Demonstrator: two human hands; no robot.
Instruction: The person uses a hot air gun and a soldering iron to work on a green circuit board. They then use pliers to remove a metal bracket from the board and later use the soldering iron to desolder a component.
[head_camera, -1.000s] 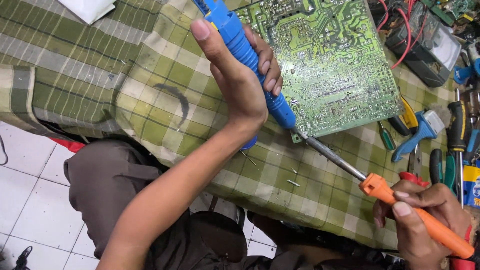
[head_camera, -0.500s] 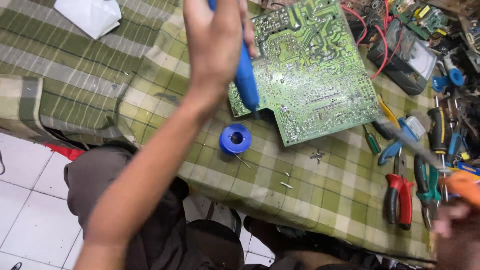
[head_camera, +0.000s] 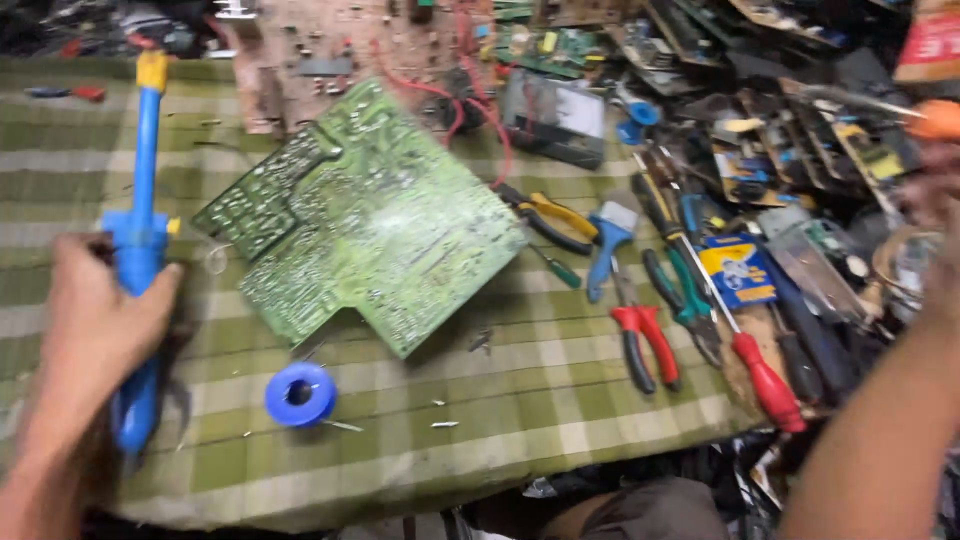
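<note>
My left hand (head_camera: 95, 330) is closed around a blue desoldering pump (head_camera: 140, 250) with a yellow tip, held upright over the left side of the table, apart from the board. A large green circuit board (head_camera: 365, 220) lies solder-side up in the middle of the green checked cloth (head_camera: 560, 400). A blue solder spool (head_camera: 300, 393) sits just in front of the board. My right hand (head_camera: 935, 215), blurred at the far right, holds an orange-handled soldering iron (head_camera: 935, 118) raised above the tool pile, its metal tip pointing left.
Red-handled pliers (head_camera: 645, 345), a red-handled screwdriver (head_camera: 765, 380), green-handled cutters (head_camera: 685, 295) and a blue tool (head_camera: 605, 250) lie right of the board. A multimeter (head_camera: 555, 118) with red leads and more circuit boards (head_camera: 330, 50) crowd the back. Small metal bits dot the cloth.
My left hand has carried the pump off the board to the left. My right hand has lifted the soldering iron up to the upper right. The view has swung upward over the table.
</note>
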